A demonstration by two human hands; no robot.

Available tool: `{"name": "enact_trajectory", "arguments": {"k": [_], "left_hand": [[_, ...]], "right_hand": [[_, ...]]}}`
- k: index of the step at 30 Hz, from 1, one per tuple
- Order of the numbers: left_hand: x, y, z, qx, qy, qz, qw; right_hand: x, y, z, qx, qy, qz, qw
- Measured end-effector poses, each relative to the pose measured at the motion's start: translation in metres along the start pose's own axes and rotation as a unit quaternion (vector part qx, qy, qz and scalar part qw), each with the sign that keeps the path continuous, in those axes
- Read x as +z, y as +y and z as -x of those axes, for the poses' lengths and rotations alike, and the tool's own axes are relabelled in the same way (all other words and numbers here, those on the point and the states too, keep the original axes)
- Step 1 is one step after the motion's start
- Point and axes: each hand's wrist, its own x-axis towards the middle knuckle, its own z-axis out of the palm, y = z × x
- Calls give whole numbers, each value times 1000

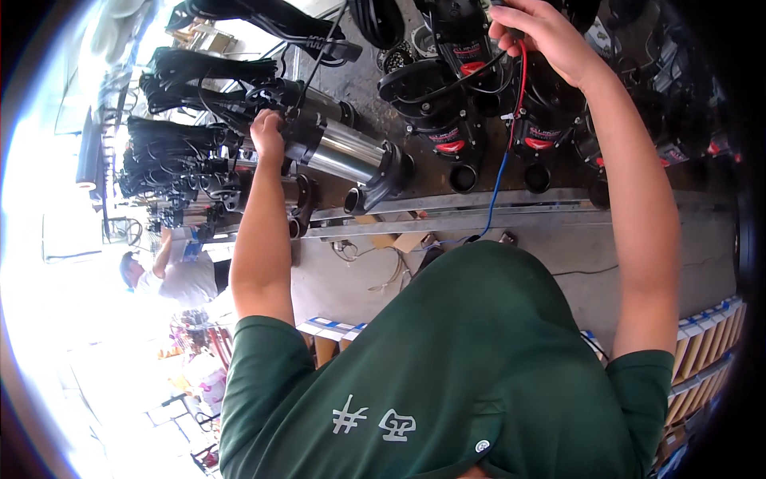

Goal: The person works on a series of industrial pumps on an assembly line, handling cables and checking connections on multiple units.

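My left hand [268, 134] is closed at the black top end of a steel-bodied pump [345, 152] lying on its side on the workbench. Exactly what its fingers grip there is hidden. My right hand [550, 38] is raised over the far part of the bench, its fingers pinched round a small dark piece, too hidden to name. From beside those fingers hangs a red wire [523, 76], with a blue cord [499, 182] continuing below it over the bench edge. Black pumps with red labels, one of them a nearby pump [443, 132], stand under and beside my right hand.
More pumps with coiled black cables [163, 152] lie in a row to the left. A metal rail [415, 223] edges the bench. Beneath are cardboard pieces [411, 241] and loose cords. Another person [179, 283] works at far left. Stacked boxes [706, 343] stand at lower right.
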Motion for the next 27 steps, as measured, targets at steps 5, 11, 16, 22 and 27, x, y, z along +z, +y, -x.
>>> {"name": "enact_trajectory", "arguments": {"k": [5,11,16,22,27], "left_hand": [[-4,-10,-1,-11,-29,54,998],[-7,-9,-7,45,-63,29,997],[-14,16,17,63,-89,-14,994],[-61,80,86,233,-213,-185,931],[-69,92,128,240,-192,-333,891]], "right_hand": [[-4,2,-4,9,-11,-28,999],[-9,-1,-1,11,-18,-59,998],[-8,3,-3,11,-10,-58,998],[-9,2,0,29,-17,-75,997],[-15,10,-3,-17,-21,-45,999]]}}
